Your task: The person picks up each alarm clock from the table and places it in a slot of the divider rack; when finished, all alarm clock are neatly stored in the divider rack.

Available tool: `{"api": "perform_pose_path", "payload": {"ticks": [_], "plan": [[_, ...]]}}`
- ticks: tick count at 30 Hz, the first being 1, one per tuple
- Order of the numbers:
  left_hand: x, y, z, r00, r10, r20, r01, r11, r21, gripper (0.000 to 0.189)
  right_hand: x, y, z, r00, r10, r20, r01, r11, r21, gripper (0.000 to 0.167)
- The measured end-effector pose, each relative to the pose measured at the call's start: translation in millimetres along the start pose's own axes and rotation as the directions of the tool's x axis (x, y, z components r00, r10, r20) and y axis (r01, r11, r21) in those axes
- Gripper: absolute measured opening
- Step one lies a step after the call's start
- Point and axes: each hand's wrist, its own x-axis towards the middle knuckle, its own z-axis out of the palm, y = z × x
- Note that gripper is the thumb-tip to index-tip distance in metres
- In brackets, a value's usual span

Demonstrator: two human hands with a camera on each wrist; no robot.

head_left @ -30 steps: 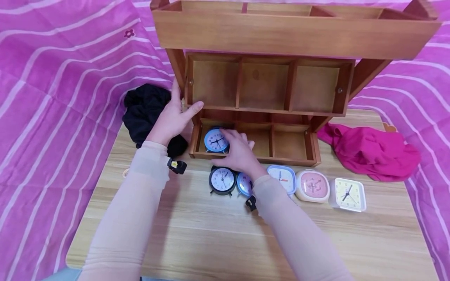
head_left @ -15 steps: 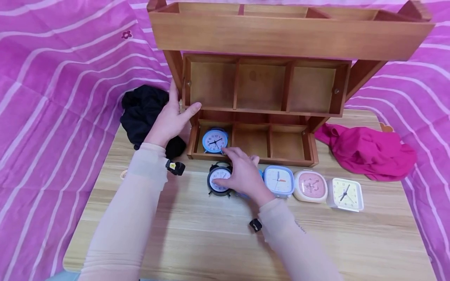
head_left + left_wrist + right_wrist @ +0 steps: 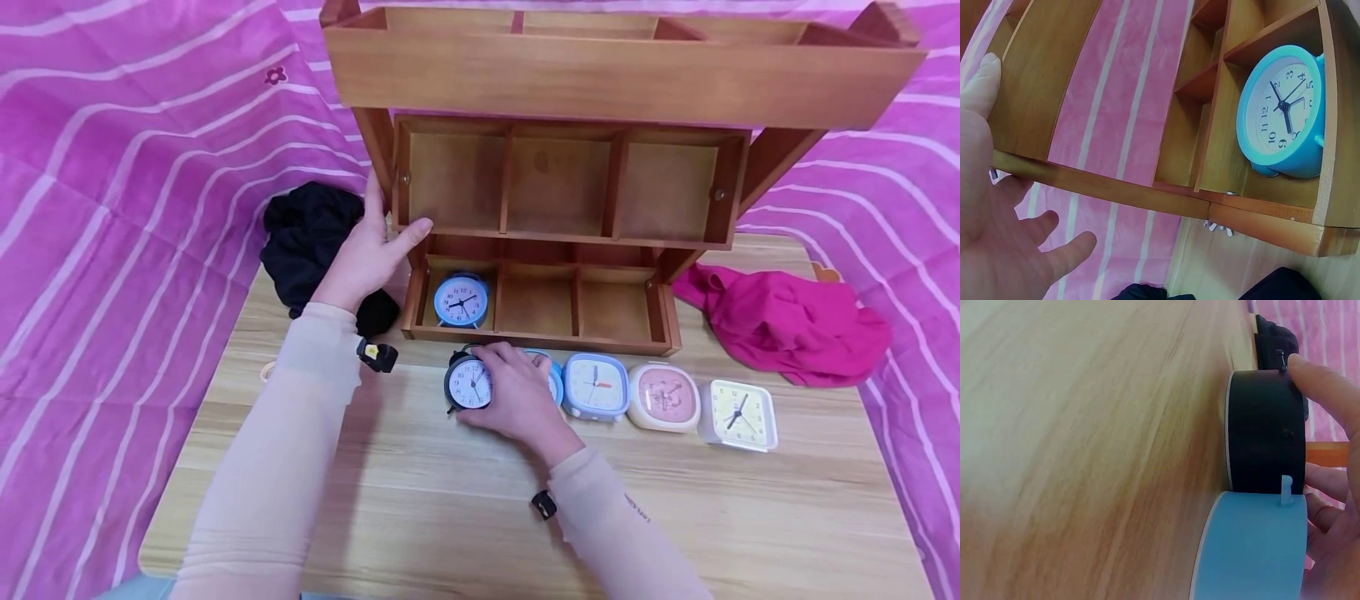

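My right hand (image 3: 513,392) grips the black twin-bell alarm clock (image 3: 465,385), which lies face up on the table. In the right wrist view the thumb (image 3: 1313,378) touches its side by a small foot. A blue alarm clock (image 3: 1250,550) lies against it, partly hidden by my hand in the head view. My left hand (image 3: 371,250) is at the left side of the wooden shelf (image 3: 600,79); its thumb rests on the middle tier and the other fingers spread behind the side board (image 3: 1104,184). Another blue alarm clock (image 3: 1282,109) sits in the bottom tier's left compartment.
Right of my right hand, a blue-rimmed square clock (image 3: 596,386), a pink-faced clock (image 3: 663,397) and a white square clock (image 3: 740,415) stand in a row. Black cloth (image 3: 311,237) lies left of the shelf, magenta cloth (image 3: 795,325) right. A striped pink curtain (image 3: 135,250) surrounds the table.
My right hand has let go of the blue alarm clock in the bottom left compartment, moved down toward the table's front and taken hold of the black clock. My left hand stays at the shelf.
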Motion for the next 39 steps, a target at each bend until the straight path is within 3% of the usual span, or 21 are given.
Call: {"api": "perform_pose_path", "payload": {"ticks": [13, 20, 39], "plan": [[1.8, 0.6, 1.8, 1.0, -0.002, 0.007, 0.002, 1.0, 0.0, 0.103, -1.3, 3.8, 4.7, 1.0, 0.006, -0.01, -0.007, 1.0, -0.007, 0.096], [0.4, 0.6, -3.4, 1.0, -0.008, -0.005, 0.008, 0.999, 0.037, 0.103, 0.6, 0.3, 4.8, 1.0, 0.007, -0.009, -0.006, 0.999, 0.04, 0.094], [-0.3, -0.4, -0.9, 1.0, -0.014, 0.001, 0.014, 1.0, 0.025, 0.102, -4.2, 0.3, 3.5, 0.999, 0.027, -0.021, -0.023, 0.986, 0.162, 0.091]]}}
